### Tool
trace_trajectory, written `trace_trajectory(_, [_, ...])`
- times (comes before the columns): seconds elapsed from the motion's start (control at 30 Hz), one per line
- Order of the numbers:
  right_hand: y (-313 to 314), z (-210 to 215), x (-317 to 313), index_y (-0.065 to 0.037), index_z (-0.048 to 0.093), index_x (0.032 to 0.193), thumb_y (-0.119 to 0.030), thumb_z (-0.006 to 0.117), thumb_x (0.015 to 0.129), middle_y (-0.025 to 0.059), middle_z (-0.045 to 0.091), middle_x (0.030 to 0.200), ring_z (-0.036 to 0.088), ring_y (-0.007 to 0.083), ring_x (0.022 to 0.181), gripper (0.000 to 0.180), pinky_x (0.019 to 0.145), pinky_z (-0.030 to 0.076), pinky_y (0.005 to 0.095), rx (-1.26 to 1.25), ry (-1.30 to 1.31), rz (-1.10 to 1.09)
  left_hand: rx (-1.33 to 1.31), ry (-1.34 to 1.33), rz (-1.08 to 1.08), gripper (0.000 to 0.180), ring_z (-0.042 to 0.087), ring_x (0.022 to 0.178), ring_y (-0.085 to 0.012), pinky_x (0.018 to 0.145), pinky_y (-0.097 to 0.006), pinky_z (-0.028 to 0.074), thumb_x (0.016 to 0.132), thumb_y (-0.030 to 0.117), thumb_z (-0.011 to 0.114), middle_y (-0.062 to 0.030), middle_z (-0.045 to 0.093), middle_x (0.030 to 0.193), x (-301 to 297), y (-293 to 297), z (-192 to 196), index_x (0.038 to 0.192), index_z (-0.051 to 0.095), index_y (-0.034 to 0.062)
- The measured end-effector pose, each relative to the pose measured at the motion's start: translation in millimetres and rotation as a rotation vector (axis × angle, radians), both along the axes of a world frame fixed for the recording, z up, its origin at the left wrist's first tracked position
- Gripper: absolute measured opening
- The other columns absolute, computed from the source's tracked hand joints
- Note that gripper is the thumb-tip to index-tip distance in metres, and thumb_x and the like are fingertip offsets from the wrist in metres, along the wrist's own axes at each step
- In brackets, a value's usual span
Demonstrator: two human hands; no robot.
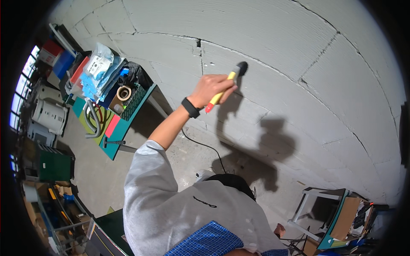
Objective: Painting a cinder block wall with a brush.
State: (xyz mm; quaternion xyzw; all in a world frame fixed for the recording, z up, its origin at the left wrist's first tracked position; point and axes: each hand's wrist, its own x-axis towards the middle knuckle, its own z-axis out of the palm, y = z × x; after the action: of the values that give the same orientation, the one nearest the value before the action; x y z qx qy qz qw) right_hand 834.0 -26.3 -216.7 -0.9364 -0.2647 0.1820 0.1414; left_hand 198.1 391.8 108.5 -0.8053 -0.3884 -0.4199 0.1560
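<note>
My left hand point(212, 90), with a black band at the wrist, is closed round the yellow handle of a paintbrush point(232, 76). The handle ends in a red tip below my fingers. Its dark bristles, at the upper end, are at the pale block wall point(273, 55); whether they press on it I cannot tell. Close by, the wall has a small dark gap in a joint and a few white specks. My right hand point(279, 230) hangs low beside my body, small in view, and its fingers do not show clearly.
To the left stands a green-topped table point(134, 115) with packets, a tape roll, a grey hose and a hammer point(113, 142). A black cable point(209, 147) runs across the floor. A smaller table with cardboard point(346, 217) stands low right. Shelving point(64, 213) fills the lower left.
</note>
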Motion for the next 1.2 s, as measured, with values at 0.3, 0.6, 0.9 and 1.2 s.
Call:
trace_trajectory(0.3, [9, 27, -15, -0.01, 0.079, 0.094, -0.019, 0.062, 0.079, 0.0159, 0.074, 0.094, 0.07, 0.0332, 0.09, 0.024, 0.085, 0.054, 0.0415, -0.018, -0.01, 0.137, 0.021, -0.106, 0.195, 0.013, 0.058, 0.053, -0.0263, 0.048, -0.035, 0.046, 0.085, 0.012, 0.07, -0.0072, 0.055, 0.064, -75, -24, -5, 0.076, 0.06, 0.008])
trace_trajectory(0.6, [26, 7, 27, -0.008, 0.077, 0.097, -0.018, 0.064, 0.083, 0.0141, 0.075, 0.09, 0.072, 0.0248, 0.087, 0.021, 0.081, 0.055, 0.0345, 0.239, 0.086, 0.076, -0.039, -0.286, 0.488, 0.011, 0.064, 0.072, -0.0389, 0.062, -0.042, 0.05, 0.091, 0.016, 0.063, -0.0178, 0.065, 0.08, -52, -12, -8, 0.087, 0.065, 0.0061])
trace_trajectory(0.9, [-85, -13, 37, -0.015, 0.079, 0.093, -0.025, 0.064, 0.082, 0.0109, 0.075, 0.097, 0.072, 0.0275, 0.094, 0.021, 0.09, 0.054, 0.037, -0.012, 0.032, -0.134, -0.136, 0.02, -0.251, 0.011, 0.058, 0.054, -0.0267, 0.05, -0.035, 0.046, 0.083, 0.011, 0.071, -0.0103, 0.059, 0.066, 190, -29, -14, 0.077, 0.064, 0.0062])
trace_trajectory(1.2, [-340, -152, 88, -0.02, 0.076, 0.108, -0.032, 0.054, 0.092, 0.0075, 0.072, 0.114, 0.07, 0.0268, 0.101, 0.029, 0.087, 0.055, 0.0397, -0.746, -0.007, 0.032, -0.131, 0.043, -0.516, 0.017, 0.053, 0.05, -0.0247, 0.048, -0.035, 0.043, 0.081, 0.014, 0.073, -0.0067, 0.053, 0.061, 391, 18, -35, 0.072, 0.061, 0.0069])
